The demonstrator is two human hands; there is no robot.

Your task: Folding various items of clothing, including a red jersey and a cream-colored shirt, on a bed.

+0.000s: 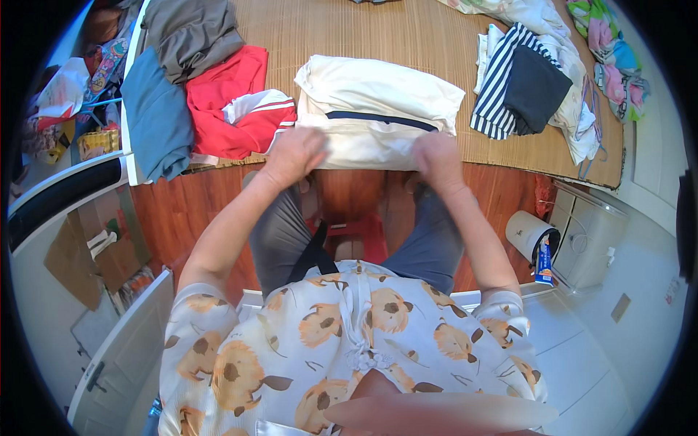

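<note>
A white garment with a dark navy stripe lies in a wide, partly folded bundle at the near edge of a surface covered by a bamboo mat. My left hand is at its near left corner, and my right hand is at its near right corner. Both hands are somewhat blurred, with fingers curled at the cloth; whether they pinch it cannot be made out. Left of the bundle lie red clothing with white parts, a blue garment and a grey-brown garment.
Right of the bundle are a striped garment and a folded black garment, beside floral bedding and wire hangers. A white bin and a red stool are below the mat's level. An open door stands lower left.
</note>
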